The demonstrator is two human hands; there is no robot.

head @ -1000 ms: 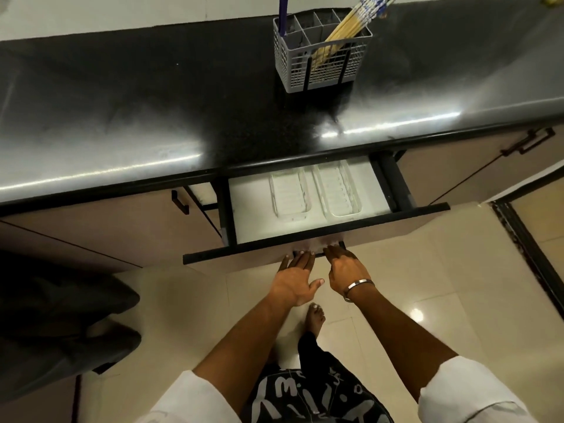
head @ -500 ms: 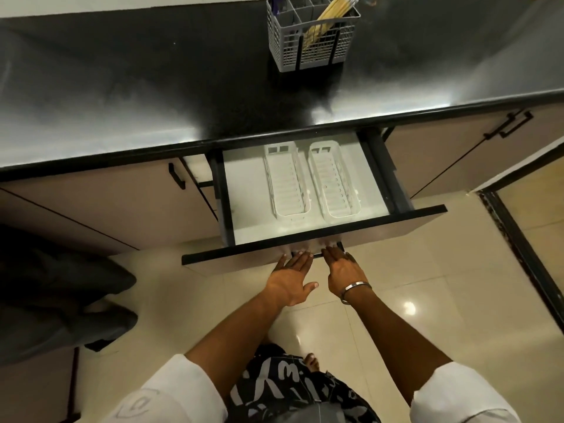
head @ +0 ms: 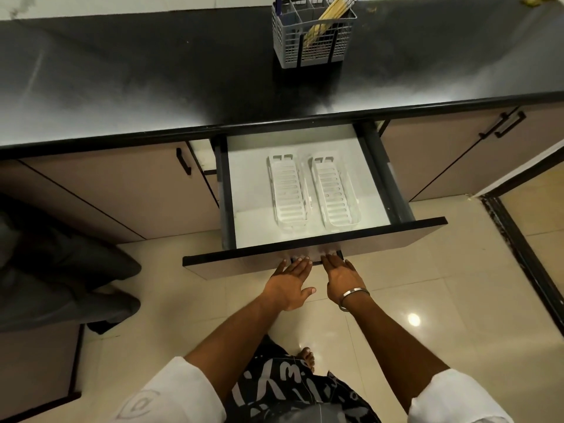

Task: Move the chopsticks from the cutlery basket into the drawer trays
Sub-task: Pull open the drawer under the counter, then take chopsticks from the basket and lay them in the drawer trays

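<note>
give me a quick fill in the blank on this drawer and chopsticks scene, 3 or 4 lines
1. The chopsticks stand in the grey cutlery basket on the black ____.
2. The open drawer holds ____ white slotted trays, side by side.
3. Both trays are ____ of chopsticks.
4. The left hand and right hand reach with fingers at the drawer's ____ panel.

Missing words: countertop; two; empty; front

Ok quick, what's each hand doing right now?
Left hand: open, fingertips at the drawer handle, holding nothing.
Right hand: open, fingers at the same handle, holding nothing.
</note>
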